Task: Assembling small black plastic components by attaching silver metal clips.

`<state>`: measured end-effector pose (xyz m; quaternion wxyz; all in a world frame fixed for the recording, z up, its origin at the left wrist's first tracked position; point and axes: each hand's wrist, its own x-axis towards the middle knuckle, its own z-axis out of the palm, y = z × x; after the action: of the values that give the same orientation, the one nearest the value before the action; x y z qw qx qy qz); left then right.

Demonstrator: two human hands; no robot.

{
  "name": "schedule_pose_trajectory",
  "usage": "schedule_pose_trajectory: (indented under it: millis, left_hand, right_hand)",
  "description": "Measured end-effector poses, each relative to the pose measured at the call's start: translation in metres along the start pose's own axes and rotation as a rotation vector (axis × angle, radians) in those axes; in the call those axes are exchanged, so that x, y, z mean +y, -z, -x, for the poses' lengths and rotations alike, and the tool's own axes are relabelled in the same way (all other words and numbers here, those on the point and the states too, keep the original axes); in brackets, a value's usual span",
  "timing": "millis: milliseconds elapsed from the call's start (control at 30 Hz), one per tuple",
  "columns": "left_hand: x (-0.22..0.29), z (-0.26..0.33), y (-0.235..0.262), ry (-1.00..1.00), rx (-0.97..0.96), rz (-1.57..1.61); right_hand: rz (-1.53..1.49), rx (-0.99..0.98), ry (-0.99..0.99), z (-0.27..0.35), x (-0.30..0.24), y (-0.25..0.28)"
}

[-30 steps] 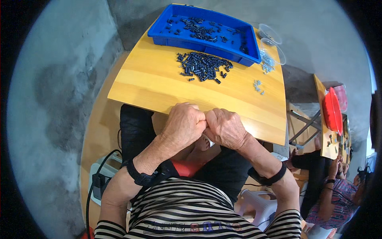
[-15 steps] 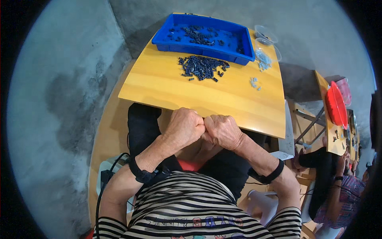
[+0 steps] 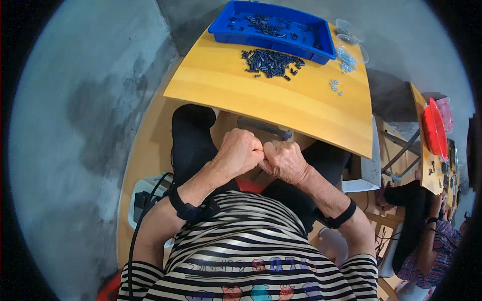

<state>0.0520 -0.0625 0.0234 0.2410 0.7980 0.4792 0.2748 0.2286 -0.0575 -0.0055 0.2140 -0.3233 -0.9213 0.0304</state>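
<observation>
Over my lap, just off the table's near edge, my left hand [image 3: 239, 153] and my right hand [image 3: 285, 161] press together knuckle to knuckle with curled fingers. Whatever they pinch between them is hidden by the fingers. Beyond them, a loose pile of small black cylindrical parts [image 3: 271, 63] lies on the yellow wooden table [image 3: 241, 100]. To the right of that pile sit a few small clear or pale pieces [image 3: 334, 86].
At the table's far side stands a blue tray [image 3: 273, 42] holding more black parts. Clear plastic tubs [image 3: 351, 31] are at the far right corner, with pale pieces [image 3: 346, 60] spilling from one. Another person [image 3: 427, 246] sits at a second table with a red basin [image 3: 435, 129].
My hands, still together, now sit farther from the table edge, which has shifted up in view. The head view has tilted, moving the table up and right.
</observation>
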Motion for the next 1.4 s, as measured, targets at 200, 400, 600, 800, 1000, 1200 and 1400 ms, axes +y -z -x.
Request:
schedule_pose_trajectory:
  millis: [200,400,600,800,1000,1200,1400]
  left_hand:
    - [-0.009,0.01,0.006,0.168,-0.145,0.016]
    - [-0.003,0.006,0.007,0.222,-0.202,0.066]
    - [0.004,0.009,0.009,0.17,-0.164,0.14]
    - [0.013,0.007,0.007,0.282,-0.265,0.221]
    - [0.011,0.003,-0.002,0.344,-0.312,0.257]
    - [0.018,-0.003,-0.009,0.292,-0.341,0.255]
    - [0.026,-0.006,-0.009,0.32,-0.383,0.267]
  right_hand:
    - [-0.073,-0.027,-0.045,0.001,-0.013,-0.009]
    - [-0.064,-0.002,-0.07,0.002,-0.013,-0.002]
    - [-0.066,-0.006,-0.096,0.008,-0.02,-0.002]
    - [-0.084,0.01,-0.085,0.02,-0.019,-0.006]
    - [-0.105,0.033,-0.137,0.028,-0.016,-0.01]
    - [-0.095,0.076,-0.178,0.039,-0.017,0.0]
    - [-0.054,0.148,-0.24,0.045,-0.03,0.019]
